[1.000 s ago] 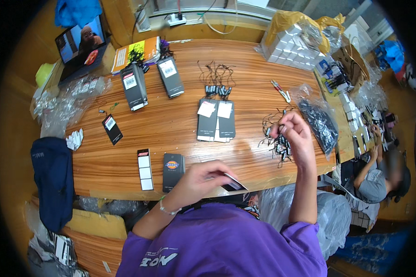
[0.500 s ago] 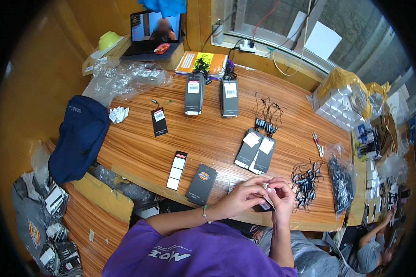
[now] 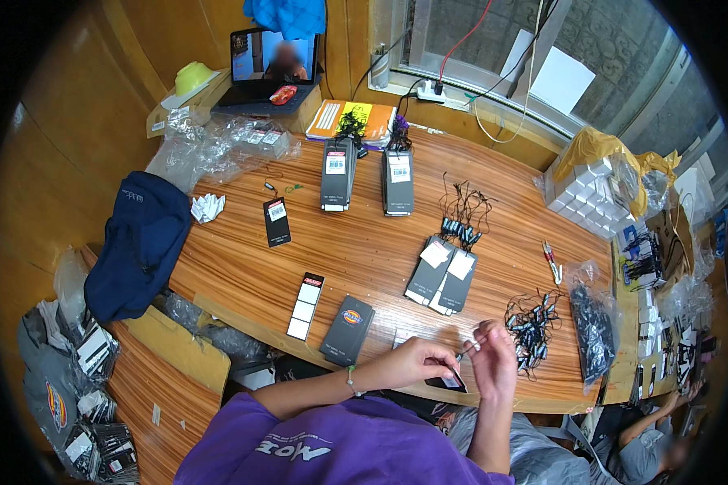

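Note:
At the table's near edge, my left hand [image 3: 419,361] is closed on a small black hang tag [image 3: 447,381], which tilts below the fingers. Just to the right, my right hand [image 3: 493,361] is raised, thumb and forefinger pinching a thin tag string [image 3: 466,349] near the tag. Fingers partly hide where string and tag meet. Left of my hands lie a stack of dark grey hang tags [image 3: 349,330] and a strip of white labels [image 3: 306,305]. Beyond them are two fanned stacks of labelled tags [image 3: 441,279] with strings. A tangled heap of black tag strings [image 3: 532,330] lies right of my right hand.
Two strung tag stacks [image 3: 337,174] [image 3: 398,182] stand farther back, with a single black tag [image 3: 277,222] to their left. Red-handled snips [image 3: 552,260] and a plastic bag of black strings [image 3: 594,327] lie right. A navy bag [image 3: 141,242] borders the left side.
My hands have moved apart: the right hand has drawn up and away from the tag, with the string between its fingertips. The left hand has kept hold of the tag.

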A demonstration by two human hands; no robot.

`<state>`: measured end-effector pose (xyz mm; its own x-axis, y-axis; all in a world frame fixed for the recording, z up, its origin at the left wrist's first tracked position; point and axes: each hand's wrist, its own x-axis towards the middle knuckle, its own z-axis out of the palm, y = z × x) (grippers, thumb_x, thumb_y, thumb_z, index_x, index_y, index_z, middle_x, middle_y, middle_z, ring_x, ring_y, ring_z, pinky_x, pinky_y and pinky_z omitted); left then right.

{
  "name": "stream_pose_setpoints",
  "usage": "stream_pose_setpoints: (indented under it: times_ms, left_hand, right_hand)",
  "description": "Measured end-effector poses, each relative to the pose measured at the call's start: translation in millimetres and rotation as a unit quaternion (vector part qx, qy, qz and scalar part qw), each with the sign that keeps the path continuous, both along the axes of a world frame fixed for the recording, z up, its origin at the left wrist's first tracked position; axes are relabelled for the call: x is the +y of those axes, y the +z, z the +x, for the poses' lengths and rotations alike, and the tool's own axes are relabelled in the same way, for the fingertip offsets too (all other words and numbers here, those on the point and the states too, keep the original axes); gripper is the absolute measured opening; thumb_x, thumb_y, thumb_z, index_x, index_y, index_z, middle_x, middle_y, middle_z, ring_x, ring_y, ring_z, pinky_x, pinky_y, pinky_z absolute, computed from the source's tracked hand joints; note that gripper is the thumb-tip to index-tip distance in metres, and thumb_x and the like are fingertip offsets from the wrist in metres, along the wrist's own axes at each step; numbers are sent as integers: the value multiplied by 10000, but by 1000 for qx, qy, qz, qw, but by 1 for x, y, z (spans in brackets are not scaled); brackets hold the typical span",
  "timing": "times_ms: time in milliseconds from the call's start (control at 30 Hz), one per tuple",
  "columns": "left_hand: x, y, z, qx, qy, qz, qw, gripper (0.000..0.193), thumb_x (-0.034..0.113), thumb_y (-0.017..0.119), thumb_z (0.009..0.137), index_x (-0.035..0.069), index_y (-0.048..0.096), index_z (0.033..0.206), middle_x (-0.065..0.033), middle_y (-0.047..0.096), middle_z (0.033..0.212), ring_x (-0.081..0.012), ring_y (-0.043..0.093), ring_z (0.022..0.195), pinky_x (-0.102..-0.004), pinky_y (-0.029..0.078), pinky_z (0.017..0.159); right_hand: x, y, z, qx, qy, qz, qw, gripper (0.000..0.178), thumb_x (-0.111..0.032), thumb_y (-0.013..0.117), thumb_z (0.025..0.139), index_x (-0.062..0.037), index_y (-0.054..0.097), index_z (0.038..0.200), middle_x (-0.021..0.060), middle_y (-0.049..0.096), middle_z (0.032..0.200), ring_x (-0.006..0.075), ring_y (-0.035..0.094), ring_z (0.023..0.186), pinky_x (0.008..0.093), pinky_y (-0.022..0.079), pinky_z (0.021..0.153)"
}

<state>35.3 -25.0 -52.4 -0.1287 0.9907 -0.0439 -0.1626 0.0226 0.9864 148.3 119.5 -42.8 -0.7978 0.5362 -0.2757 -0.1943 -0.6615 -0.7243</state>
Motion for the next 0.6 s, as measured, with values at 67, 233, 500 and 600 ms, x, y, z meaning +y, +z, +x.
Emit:
stream_pose_setpoints:
  times_ms: [67,233,500,600]
  left_hand:
    - [-2,0,1,28,-4,-6,1000,144,61,606,819,-8,628,943,-51,636,897,-97,579,861,-242,460,787]
    - [-3,-2,8,6,12,0,1000,143,50,599,813,-13,625,938,-50,649,882,-97,588,860,-244,467,779]
    - [-11,27,-32,-58,245,61,966,156,-10,596,819,-37,608,973,-106,597,1059,-118,592,910,-236,484,803]
    - [-13,31,-38,-74,299,76,948,207,-55,599,801,-50,583,1008,-109,637,951,-148,617,881,-244,503,792]
  right_hand:
    - [13,8,1,34,-11,9,999,120,-202,574,861,-94,525,872,6,523,871,129,486,804,322,431,731]
    - [19,26,-1,134,-28,-55,989,93,-161,552,879,-81,517,908,30,525,823,150,485,725,337,447,751]
    - [-9,48,4,-15,-45,339,939,65,-18,550,845,28,595,838,73,590,795,114,505,648,228,398,584]
    - [-28,53,-19,-104,-45,505,856,54,-2,599,789,38,600,753,75,592,725,117,504,642,232,396,596]
